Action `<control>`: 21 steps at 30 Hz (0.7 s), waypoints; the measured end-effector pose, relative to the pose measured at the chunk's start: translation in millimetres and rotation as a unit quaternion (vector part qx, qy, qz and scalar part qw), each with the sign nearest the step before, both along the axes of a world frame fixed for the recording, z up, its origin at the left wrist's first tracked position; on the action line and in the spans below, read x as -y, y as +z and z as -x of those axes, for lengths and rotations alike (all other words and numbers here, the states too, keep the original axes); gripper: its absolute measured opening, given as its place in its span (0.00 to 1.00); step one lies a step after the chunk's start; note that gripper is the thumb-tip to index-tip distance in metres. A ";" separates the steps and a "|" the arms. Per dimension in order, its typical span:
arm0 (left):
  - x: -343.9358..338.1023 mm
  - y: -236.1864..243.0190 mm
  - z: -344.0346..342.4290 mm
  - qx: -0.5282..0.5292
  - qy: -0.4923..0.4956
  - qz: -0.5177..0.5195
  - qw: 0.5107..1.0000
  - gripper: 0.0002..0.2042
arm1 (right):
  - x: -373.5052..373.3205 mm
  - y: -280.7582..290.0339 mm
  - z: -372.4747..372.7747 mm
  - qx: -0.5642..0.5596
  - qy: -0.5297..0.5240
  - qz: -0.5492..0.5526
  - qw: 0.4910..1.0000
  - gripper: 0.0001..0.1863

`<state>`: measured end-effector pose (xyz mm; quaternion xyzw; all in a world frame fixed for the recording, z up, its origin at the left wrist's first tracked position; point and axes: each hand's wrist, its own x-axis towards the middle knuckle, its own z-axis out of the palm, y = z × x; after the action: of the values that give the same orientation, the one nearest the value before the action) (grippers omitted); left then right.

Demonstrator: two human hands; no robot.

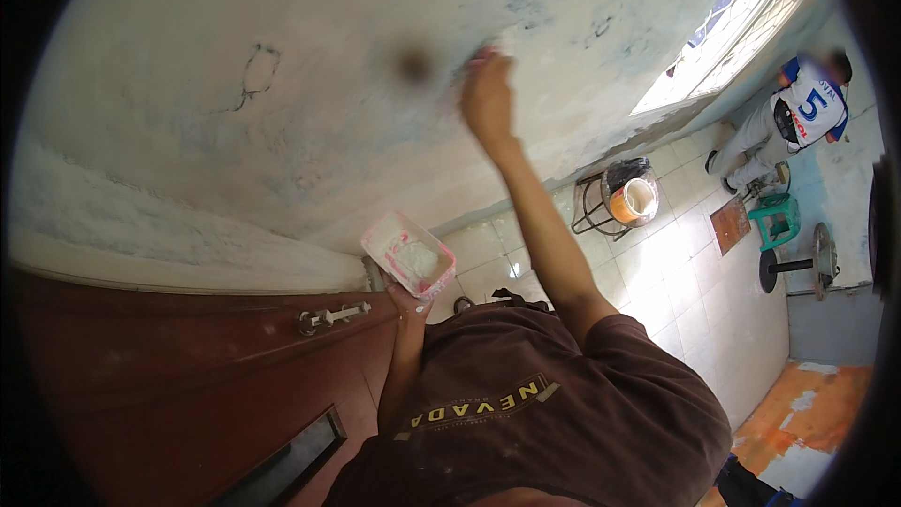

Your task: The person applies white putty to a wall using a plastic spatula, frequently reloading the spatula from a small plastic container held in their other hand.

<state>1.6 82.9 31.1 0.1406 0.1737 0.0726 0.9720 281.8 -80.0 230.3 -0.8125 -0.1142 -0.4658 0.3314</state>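
Holding tub (383,239) in left hand (405,299), supported from below, open side up, probably to contain white paste (419,261) within reach. At wall (338,131) with curled right hand (488,101); cannot tell whether gripping anything.

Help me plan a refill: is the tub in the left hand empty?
Not empty: whitish, paste-like material lies inside the pink-rimmed tub. How deep, I cannot tell.

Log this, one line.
left hand: holds pink tub of white paste | right hand: at mottled wall, grip unclear | nearby: orange bucket
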 end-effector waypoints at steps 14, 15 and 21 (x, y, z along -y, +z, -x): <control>67.5 5.4 -36.2 0.027 0.052 0.059 0.997 0.30 | 86.8 -78.2 8.3 -0.284 0.175 -0.174 0.926 0.14; 73.0 11.7 -34.7 0.017 0.055 0.073 0.996 0.29 | 85.5 -80.2 -11.7 -0.288 0.197 -0.215 0.912 0.15; 98.6 15.1 -31.8 -0.035 0.066 0.047 0.996 0.31 | -58.2 -24.1 63.4 -0.180 0.293 -0.029 0.939 0.21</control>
<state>33.4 -15.7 46.2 0.0851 0.2202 0.1236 0.9638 218.4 -21.9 206.2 -0.8032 -0.2723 -0.1972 0.4918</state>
